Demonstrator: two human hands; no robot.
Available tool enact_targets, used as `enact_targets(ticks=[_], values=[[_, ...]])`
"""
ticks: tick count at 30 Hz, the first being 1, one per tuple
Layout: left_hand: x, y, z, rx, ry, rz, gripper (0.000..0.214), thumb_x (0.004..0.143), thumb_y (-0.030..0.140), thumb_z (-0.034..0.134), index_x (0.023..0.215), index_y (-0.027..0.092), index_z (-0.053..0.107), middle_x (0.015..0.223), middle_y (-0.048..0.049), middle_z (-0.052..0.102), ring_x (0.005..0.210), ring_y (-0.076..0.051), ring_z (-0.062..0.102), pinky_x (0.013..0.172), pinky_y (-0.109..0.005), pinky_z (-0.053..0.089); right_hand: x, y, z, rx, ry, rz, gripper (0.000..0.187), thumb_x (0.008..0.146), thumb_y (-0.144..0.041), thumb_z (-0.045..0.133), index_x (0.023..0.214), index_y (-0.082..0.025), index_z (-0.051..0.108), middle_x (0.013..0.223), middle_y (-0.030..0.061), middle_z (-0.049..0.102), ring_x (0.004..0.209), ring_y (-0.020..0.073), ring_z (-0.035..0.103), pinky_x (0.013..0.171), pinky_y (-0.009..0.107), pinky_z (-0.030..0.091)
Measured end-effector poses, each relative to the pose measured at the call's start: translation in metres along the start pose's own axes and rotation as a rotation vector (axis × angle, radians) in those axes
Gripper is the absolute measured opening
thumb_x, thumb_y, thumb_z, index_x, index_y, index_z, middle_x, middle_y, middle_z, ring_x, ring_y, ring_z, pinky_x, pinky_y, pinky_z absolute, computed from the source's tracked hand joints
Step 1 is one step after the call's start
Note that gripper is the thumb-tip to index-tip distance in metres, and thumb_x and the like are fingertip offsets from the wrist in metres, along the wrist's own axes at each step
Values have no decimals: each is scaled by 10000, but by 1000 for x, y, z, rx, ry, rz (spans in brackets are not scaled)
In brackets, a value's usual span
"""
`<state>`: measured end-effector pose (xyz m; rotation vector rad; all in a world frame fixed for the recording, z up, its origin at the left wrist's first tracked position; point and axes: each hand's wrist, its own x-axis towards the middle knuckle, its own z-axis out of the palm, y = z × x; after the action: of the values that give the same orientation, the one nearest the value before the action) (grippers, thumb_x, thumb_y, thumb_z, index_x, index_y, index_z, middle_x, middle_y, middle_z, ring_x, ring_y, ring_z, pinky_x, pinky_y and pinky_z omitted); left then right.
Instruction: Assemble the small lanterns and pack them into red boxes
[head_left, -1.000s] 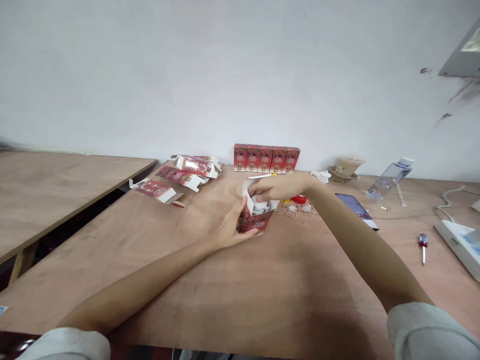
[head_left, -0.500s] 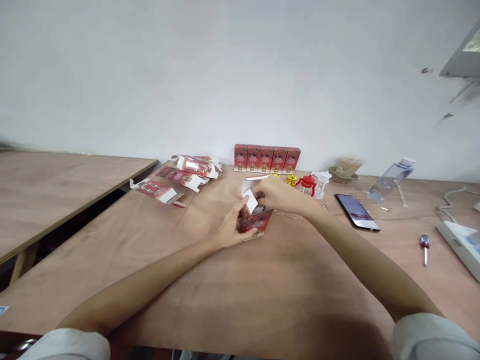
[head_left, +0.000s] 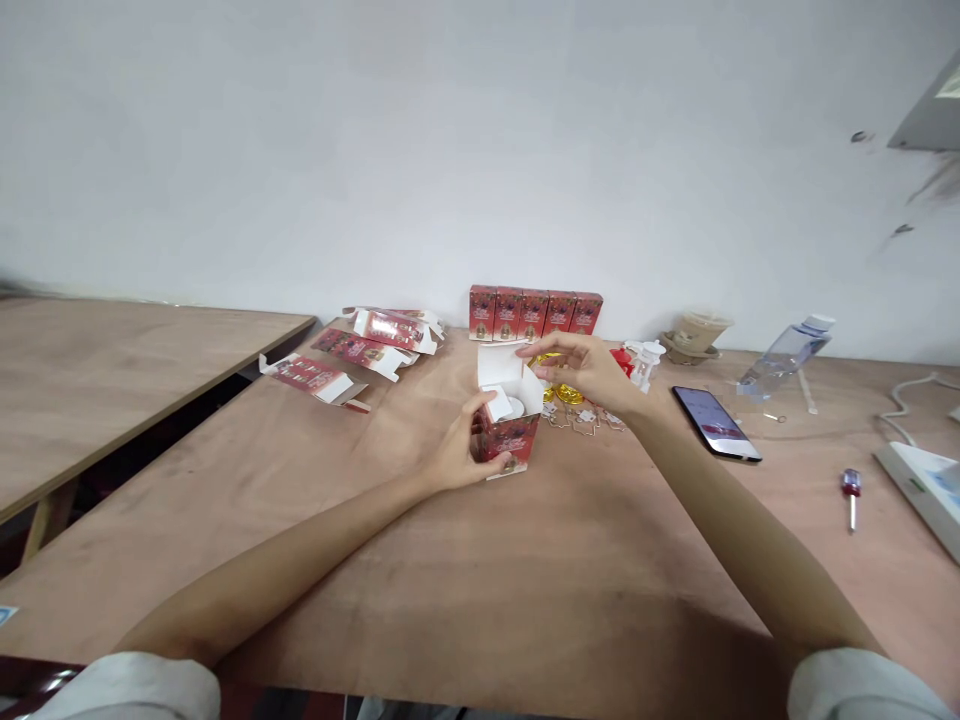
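One open red-printed cardboard box [head_left: 511, 436] sat mid-table, white flaps up. My left hand [head_left: 459, 452] grasped its side, thumb across the front, forearm low. My right hand [head_left: 581, 367] arched beside the raised flap, fingers curved; whether they pinched it, I could not tell. Behind stood five closed red cardboard boxes [head_left: 534, 314] in a row. To the right: one dark-framed phone [head_left: 716, 425], one red-handled screwdriver [head_left: 850, 484].
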<state>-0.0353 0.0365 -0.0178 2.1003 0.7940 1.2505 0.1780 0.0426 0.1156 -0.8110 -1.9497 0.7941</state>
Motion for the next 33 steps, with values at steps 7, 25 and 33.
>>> enact_targets(ticks=[7, 25, 33], values=[[1, 0, -1, -52, -35, 41, 833, 696, 328, 695, 1395, 325, 240, 1349, -86, 448, 1189, -295, 517, 939, -479, 509, -3, 21, 27, 131, 44, 49, 765, 614, -478, 794, 1254, -252, 441, 1362, 127, 450, 1022, 197, 599, 841, 371, 533], [3, 1, 0, -18, -51, 142, 1030, 740, 326, 658, 1433, 272, -102, 1504, -178, 187, 1370, -357, 327, 1066, -539, 396, -21, -3, 39, -232, -52, -237, 353, 950, -367, 441, 1232, -248, 617, 1213, 60, 666, 1173, 200, 592, 1023, 385, 444], [2, 4, 0, -40, -58, 140, 982, 786, 303, 621, 1460, 275, -92, 1499, -153, 241, 1344, -311, 381, 1008, -476, 476, -29, 11, 40, -323, -91, -361, 376, 971, -322, 391, 1296, -241, 562, 1315, 58, 594, 1277, 184, 506, 1103, 421, 389]])
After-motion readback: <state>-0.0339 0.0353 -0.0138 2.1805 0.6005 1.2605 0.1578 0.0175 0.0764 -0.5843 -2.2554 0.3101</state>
